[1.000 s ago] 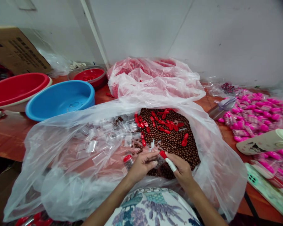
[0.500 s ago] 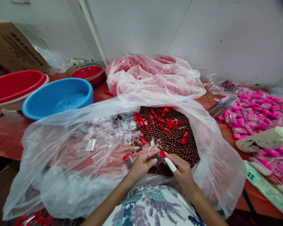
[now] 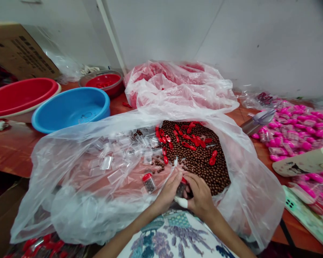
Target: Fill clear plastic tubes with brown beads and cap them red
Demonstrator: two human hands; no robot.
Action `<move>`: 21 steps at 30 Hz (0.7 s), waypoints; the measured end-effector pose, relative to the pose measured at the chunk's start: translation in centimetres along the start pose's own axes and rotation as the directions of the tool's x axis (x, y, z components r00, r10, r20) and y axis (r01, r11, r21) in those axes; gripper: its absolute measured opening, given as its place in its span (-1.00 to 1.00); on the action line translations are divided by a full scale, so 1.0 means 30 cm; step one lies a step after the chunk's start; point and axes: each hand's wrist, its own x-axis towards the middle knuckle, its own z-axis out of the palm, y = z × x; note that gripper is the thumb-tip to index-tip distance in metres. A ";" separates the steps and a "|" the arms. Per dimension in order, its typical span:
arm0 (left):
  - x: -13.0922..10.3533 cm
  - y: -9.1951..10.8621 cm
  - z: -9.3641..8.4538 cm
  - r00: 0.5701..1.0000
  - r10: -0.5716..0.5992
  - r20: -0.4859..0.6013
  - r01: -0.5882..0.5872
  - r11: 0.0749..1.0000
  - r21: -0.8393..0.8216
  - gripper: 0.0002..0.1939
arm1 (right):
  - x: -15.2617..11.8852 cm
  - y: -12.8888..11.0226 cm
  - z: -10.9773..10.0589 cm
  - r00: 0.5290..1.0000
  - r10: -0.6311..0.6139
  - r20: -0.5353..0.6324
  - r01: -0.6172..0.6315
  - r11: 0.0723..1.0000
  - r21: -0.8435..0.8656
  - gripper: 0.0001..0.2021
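Both hands close together, low over the near edge of the brown bead pile. Left hand [image 3: 169,190]: fingers nearly straight and together, pressed to the left side of a small clear plastic container with a red cap [image 3: 180,189]. Right hand [image 3: 200,195]: fingers bent round the same container from the right, narrow gap between fingertips and thumb, container in that gap. White wrap [image 3: 181,202] on one digit of the right hand, at the container's lower end. Exact fingertip contact is partly hidden; can't tell if the cap is fully seated. Container is tilted, dark contents visible through the wall.

Second red-capped clear container with dark beads inside [image 3: 149,184] lies just left of the left hand, on a translucent white plastic sheet [image 3: 77,211]. Small round glossy brown beads [image 3: 204,168] spread beyond and right of the hands, with red plastic spoon-shaped pieces [image 3: 213,157] scattered on top. Uncapped clear plastic containers [image 3: 107,163] heaped left of the beads, same sheet.

Periphery: round blue plastic basin [image 3: 70,107] far left, round red plastic basin [image 3: 21,95] beside it; heap of bright pink-and-clear plastic pieces [image 3: 306,125] on the right.
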 end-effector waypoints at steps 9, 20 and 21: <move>0.006 0.018 -0.090 0.981 0.037 -0.189 -0.044 0.999 -0.032 -0.37 | 0.140 0.068 -0.053 0.970 0.067 0.234 -0.035 0.990 -0.138 -0.63; -0.024 0.047 -0.093 0.991 -0.038 -0.128 0.015 0.984 -0.176 -0.43 | 0.211 0.107 -0.005 0.957 0.117 0.264 -0.036 0.955 -0.293 -0.76; -0.022 0.045 -0.095 0.992 -0.033 -0.120 0.013 0.987 -0.163 -0.44 | 0.207 0.104 -0.007 0.961 0.131 0.245 -0.058 0.957 -0.285 -0.77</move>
